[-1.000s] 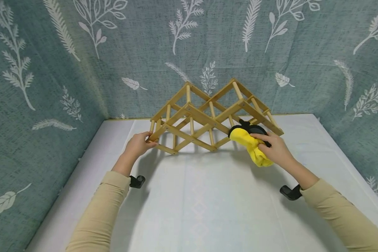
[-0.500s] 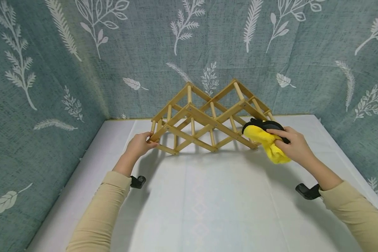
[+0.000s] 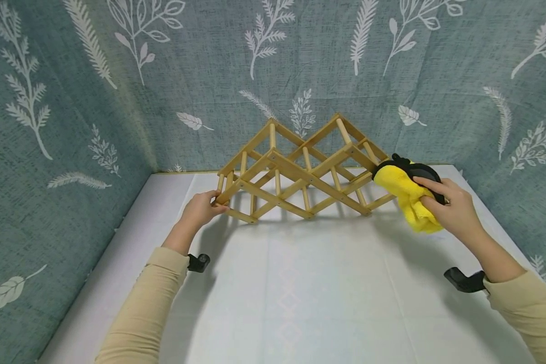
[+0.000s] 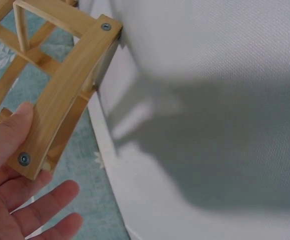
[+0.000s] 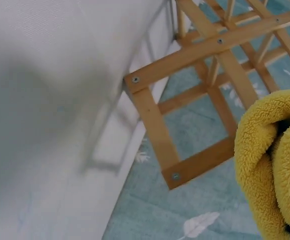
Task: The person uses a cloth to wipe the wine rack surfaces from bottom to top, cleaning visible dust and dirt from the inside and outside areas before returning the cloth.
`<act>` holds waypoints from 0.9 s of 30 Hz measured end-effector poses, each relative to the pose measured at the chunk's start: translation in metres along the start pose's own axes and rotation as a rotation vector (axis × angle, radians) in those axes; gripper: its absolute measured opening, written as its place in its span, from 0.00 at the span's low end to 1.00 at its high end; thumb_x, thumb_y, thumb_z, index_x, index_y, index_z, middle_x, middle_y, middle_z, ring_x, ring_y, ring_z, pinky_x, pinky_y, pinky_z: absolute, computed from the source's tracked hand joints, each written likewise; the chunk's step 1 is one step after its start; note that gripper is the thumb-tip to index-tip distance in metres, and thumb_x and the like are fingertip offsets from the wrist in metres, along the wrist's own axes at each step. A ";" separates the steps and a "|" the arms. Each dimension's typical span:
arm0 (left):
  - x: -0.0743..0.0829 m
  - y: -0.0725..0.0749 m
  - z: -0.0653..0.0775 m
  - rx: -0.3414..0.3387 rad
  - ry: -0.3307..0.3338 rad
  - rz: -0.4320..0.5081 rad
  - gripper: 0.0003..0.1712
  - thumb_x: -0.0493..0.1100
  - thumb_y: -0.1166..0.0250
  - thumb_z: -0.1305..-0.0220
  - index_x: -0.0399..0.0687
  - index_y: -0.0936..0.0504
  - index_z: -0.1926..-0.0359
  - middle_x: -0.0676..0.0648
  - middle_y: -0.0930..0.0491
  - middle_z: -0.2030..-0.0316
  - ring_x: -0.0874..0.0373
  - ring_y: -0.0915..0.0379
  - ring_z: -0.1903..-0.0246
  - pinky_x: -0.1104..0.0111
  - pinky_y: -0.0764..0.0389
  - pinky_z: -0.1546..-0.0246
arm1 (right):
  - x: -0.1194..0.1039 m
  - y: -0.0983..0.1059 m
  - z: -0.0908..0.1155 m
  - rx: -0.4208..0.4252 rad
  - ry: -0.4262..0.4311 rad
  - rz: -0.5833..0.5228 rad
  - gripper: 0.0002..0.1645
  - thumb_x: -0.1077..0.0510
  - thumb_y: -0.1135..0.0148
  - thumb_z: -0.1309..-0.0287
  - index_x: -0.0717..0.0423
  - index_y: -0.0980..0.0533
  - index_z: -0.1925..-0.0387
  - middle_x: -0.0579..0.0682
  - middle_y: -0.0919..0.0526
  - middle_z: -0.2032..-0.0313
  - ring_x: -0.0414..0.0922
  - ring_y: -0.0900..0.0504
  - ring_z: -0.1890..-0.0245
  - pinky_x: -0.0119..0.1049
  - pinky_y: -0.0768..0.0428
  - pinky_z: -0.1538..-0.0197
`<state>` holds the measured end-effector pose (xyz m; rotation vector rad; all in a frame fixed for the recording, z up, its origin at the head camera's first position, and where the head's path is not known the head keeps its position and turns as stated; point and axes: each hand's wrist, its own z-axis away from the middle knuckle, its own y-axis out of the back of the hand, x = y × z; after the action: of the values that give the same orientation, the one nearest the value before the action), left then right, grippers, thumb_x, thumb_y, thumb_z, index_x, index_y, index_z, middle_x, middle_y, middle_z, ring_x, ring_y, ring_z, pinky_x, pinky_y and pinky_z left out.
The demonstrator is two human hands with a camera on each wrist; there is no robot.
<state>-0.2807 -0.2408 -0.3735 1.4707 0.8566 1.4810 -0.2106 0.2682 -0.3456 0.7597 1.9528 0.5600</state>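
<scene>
A folding wooden lattice rack (image 3: pixel 292 166), like a wine rack, stands at the back of the table. My left hand (image 3: pixel 200 210) pinches its left end. In the left wrist view the thumb presses one side of a slat (image 4: pixel 65 85), with some fingers spread loosely below. My right hand (image 3: pixel 455 207) grips a bunched, fluffy yellow cloth (image 3: pixel 402 189) with black trim between thumb and fingers. The cloth overlaps the rack's right end in the head view. In the right wrist view the folded cloth (image 5: pixel 254 155) is at the right edge, beside the rack; the hand itself is hidden there.
The table (image 3: pixel 327 283) has a white cover. Blue-green fabric (image 3: pixel 209 65) printed with white leaves surrounds it at the back and sides. A black wrist camera (image 3: pixel 197 263) sits by the left cuff and another black wrist camera (image 3: pixel 464 280) by the right.
My right hand has moved rightward with the yellow cloth, from the rack's lower right slats to its far right end. The left hand and the rack have stayed in place.
</scene>
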 end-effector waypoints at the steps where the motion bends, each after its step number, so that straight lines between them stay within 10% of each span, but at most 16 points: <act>1: -0.001 0.000 0.000 -0.002 -0.001 0.000 0.33 0.48 0.38 0.39 0.37 0.35 0.37 0.34 0.26 0.48 0.38 0.31 0.48 0.49 0.31 0.49 | -0.002 0.000 0.001 0.013 0.011 -0.017 0.22 0.66 0.46 0.44 0.61 0.26 0.46 0.44 0.29 0.66 0.35 0.39 0.76 0.28 0.40 0.78; 14: -0.002 0.001 0.000 0.000 -0.012 -0.004 0.33 0.48 0.38 0.40 0.38 0.35 0.37 0.34 0.25 0.48 0.38 0.31 0.48 0.49 0.30 0.49 | -0.037 -0.069 0.012 -0.158 0.251 -0.097 0.21 0.71 0.42 0.50 0.60 0.22 0.51 0.56 0.25 0.64 0.37 0.37 0.73 0.29 0.35 0.73; 27: 0.001 0.003 0.001 -0.004 -0.024 -0.039 0.30 0.49 0.38 0.39 0.40 0.31 0.39 0.35 0.24 0.49 0.40 0.28 0.51 0.50 0.27 0.55 | -0.075 -0.152 0.001 -0.477 0.213 -0.046 0.25 0.62 0.45 0.47 0.47 0.24 0.46 0.51 0.27 0.65 0.42 0.36 0.74 0.32 0.35 0.73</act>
<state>-0.2801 -0.2416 -0.3702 1.4580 0.8625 1.4322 -0.2240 0.1078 -0.4003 0.3634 1.9104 1.0651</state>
